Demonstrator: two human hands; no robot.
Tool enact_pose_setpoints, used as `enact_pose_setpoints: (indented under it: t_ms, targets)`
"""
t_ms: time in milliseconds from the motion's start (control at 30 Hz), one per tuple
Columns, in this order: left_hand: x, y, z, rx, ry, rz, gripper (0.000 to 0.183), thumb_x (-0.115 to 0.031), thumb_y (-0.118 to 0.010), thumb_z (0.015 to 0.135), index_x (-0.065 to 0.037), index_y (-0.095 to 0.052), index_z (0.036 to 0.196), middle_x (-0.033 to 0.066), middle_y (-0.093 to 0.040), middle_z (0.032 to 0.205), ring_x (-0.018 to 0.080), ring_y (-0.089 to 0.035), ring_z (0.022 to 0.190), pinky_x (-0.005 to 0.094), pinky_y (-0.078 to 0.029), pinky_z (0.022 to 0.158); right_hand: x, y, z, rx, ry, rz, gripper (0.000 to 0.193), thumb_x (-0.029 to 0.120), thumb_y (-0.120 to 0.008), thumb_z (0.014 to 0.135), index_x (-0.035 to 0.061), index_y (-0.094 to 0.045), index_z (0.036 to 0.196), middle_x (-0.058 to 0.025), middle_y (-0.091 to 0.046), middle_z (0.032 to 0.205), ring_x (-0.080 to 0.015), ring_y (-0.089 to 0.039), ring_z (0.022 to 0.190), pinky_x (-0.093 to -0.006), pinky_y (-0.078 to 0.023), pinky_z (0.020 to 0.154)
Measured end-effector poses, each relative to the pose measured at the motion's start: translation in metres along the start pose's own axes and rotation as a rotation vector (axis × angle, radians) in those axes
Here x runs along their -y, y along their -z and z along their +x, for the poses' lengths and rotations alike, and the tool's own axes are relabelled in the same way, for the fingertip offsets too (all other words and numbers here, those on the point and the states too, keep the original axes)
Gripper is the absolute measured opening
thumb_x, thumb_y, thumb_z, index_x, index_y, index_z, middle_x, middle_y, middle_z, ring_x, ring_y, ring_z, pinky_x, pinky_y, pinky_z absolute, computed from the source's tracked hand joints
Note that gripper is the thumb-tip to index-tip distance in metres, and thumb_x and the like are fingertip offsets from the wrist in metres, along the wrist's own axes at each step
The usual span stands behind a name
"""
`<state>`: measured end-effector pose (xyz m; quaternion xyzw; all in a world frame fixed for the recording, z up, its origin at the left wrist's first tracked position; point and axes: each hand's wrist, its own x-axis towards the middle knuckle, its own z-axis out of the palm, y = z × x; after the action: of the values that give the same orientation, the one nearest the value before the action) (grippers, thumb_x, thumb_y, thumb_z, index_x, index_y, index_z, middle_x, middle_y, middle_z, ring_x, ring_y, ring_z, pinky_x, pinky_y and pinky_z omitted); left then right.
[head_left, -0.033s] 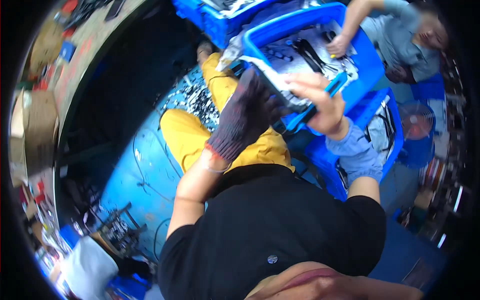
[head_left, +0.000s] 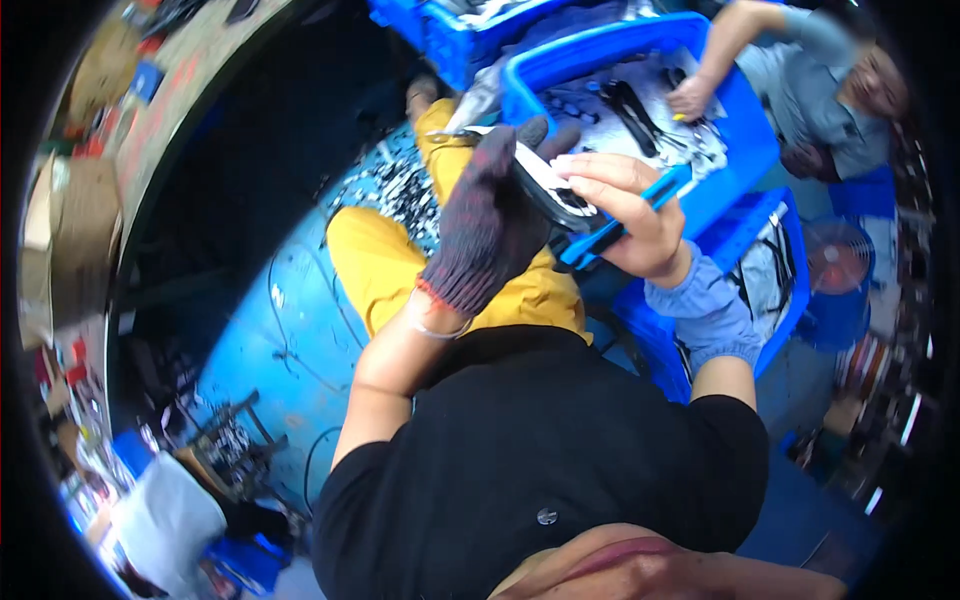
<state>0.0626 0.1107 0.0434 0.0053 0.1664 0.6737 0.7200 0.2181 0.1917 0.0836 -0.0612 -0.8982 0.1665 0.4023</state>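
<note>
left hand (head_left: 487, 225) wore a dark grey knitted work glove with a red cuff. its fingers (head_left: 510, 150) were wrapped around the near end of a flat black-and-white plastic part (head_left: 548, 185), thumb side hidden behind the part, so how tightly it was gripped couldn't be told. right hand (head_left: 625, 210) was bare, with a loose blue fabric sleeve cover (head_left: 705, 315) on the forearm. its fingertips (head_left: 570, 170) were pressed together on top of the part's white face, right against the gloved fingers. the same hand's curled lower fingers pinched a slim blue plastic-handled tool (head_left: 625, 220), which stuck out past the knuckles on both sides, one end toward the crate, the other down below the part. the part sat between both sets of fingers, held up over the lap, above the yellow trousers (head_left: 385, 265).

just beyond the fingertips was a large blue plastic crate (head_left: 740, 150) with black parts and white sheets (head_left: 650, 110) in it. another person's bare hand (head_left: 692, 98) rested inside that crate, well apart from the two working hands, fingers curled; what it held was too small to tell. below and left of the gloved fingers a scatter of small black and silver bits (head_left: 405, 185) lay on the blue floor (head_left: 270, 340). a second blue crate (head_left: 775, 260) stood under the right wrist side.
</note>
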Motion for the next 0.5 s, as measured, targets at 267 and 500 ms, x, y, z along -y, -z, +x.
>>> enact_pose_setpoints:
  t_ms: [267,500]
  targets:
    - [-0.045,0.03,-0.024,-0.224,-0.33,-0.17,0.026,-0.027,-0.053,0.095,-0.005,-0.058,0.108,0.0122,-0.065,0.088,0.0234,-0.063,0.07,0.0337,-0.055,0.063,0.023,-0.069,0.024,0.087,0.252,0.02,0.028,0.006,-0.074,0.066,0.0023,-0.066,0.093,-0.0114,-0.068,0.094,-0.0275,-0.066,0.085,-0.0369,-0.054,0.074]
    - [-0.046,0.043,-0.034,-0.219,-0.37,-0.15,0.025,-0.029,-0.052,0.096,-0.006,-0.058,0.106,0.0114,-0.065,0.088,0.022,-0.063,0.069,0.0317,-0.054,0.059,0.029,-0.076,0.022,0.097,0.093,0.084,0.022,0.006,-0.075,0.068,0.0052,-0.066,0.087,-0.0097,-0.069,0.097,-0.0275,-0.067,0.085,-0.0343,-0.053,0.069]
